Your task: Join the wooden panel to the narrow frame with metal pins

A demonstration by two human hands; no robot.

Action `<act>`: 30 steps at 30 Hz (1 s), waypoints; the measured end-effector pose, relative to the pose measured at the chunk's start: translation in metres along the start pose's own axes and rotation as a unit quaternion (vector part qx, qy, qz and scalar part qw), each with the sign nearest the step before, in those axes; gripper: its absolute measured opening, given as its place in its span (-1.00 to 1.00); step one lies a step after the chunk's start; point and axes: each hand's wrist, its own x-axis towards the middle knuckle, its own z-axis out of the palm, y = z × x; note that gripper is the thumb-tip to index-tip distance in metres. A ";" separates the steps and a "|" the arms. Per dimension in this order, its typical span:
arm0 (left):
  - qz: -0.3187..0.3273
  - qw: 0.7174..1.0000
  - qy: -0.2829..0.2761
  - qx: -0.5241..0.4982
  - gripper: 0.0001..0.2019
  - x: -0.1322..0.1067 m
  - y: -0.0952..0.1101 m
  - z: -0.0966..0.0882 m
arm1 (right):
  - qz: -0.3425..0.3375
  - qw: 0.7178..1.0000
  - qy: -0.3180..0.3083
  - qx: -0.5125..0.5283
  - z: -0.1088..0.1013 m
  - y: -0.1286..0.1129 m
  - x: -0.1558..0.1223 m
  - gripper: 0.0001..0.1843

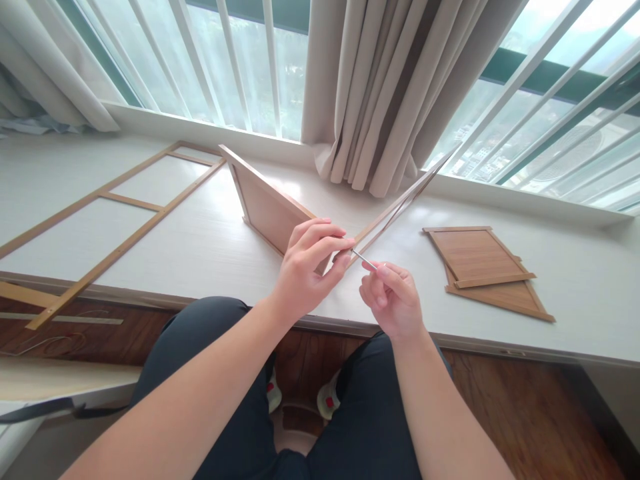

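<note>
Fingers of the right hand (393, 297) pinch a thin metal rod (364, 259) just right of centre, its far tip at the left hand (310, 259), whose fingers grasp the near end of a wooden panel (273, 208) beside a slender wooden frame (381, 216) slanting toward upper right.

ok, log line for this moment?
left grip: at panel corner | right grip: holding rod, tip at same corner | ledge: open frame left, overlapping panels right
</note>
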 end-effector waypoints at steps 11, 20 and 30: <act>0.000 1.000 0.003 0.001 -0.87 0.001 0.001 0.000 | 0.001 1.000 -0.005 -0.003 0.000 0.003 -0.001 -0.72; -0.005 1.000 -0.003 -0.003 -0.87 0.001 0.001 0.000 | 0.104 0.986 -0.090 0.092 -0.001 -0.003 -0.001 -0.72; -0.010 1.000 -0.007 0.004 -0.87 0.001 0.002 -0.001 | 0.134 0.985 -0.069 0.084 0.000 -0.002 0.000 -0.68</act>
